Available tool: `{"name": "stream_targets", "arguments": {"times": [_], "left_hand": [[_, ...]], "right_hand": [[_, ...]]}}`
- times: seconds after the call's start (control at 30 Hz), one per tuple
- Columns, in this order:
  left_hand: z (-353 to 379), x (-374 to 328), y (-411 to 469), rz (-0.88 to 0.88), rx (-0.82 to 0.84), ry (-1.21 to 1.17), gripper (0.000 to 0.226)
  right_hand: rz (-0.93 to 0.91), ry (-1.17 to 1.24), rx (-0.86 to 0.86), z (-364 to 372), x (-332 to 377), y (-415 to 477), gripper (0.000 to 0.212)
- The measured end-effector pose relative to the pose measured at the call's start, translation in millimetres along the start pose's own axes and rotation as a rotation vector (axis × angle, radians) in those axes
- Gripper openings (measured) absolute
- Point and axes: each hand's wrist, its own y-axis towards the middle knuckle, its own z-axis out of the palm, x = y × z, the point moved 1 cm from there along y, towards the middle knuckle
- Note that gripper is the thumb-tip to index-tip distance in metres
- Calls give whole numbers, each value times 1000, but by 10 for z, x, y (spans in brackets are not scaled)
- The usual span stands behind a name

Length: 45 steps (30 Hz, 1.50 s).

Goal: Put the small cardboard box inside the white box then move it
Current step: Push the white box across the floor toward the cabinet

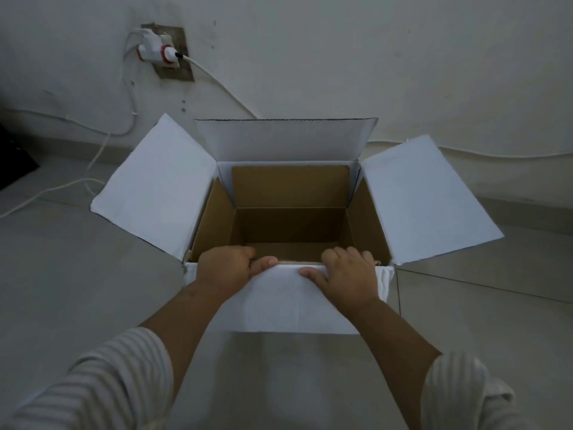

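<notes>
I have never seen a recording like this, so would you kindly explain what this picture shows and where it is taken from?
There is no machine here: a camera worn on a person's head looks down at their own arms. On the floor stands a white box, brown inside, with its flaps spread open. The left hand and right hand both grip its near edge, fingers curled inside. What shows of the inside looks empty; no small cardboard box is in view. Behind, a charger sits in a wall socket.

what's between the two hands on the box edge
In the head view, only a bare stretch of the white box's near flap lies between the left hand and right hand.
</notes>
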Motion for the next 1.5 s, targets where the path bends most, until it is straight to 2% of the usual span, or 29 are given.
{"name": "stream_targets", "arguments": {"times": [0.1,0.3,0.57,0.73,1.2,1.33,1.5], "left_hand": [[42,-296,-76,6,3,-46,66],[89,-1060,-85,126,22,-49,44],[320,-1748,-11,-8,26,-38,41],[386,-2054,112,19,35,-79,38],[569,-2639,452,144,-9,-85,34],[613,-2780,587,178,21,-41,34],[594,-2918,664,119,108,-39,32]], "right_hand": [[18,-19,53,-90,-237,-124,64],[70,-23,32,-298,-818,-468,69],[146,-22,28,-496,-1427,-733,52],[182,-31,14,-574,-1737,-833,47],[207,-70,-73,-658,-2450,-851,57],[172,-79,-104,-658,-2661,-785,59],[169,-39,-61,-714,-2774,-749,62]]}}
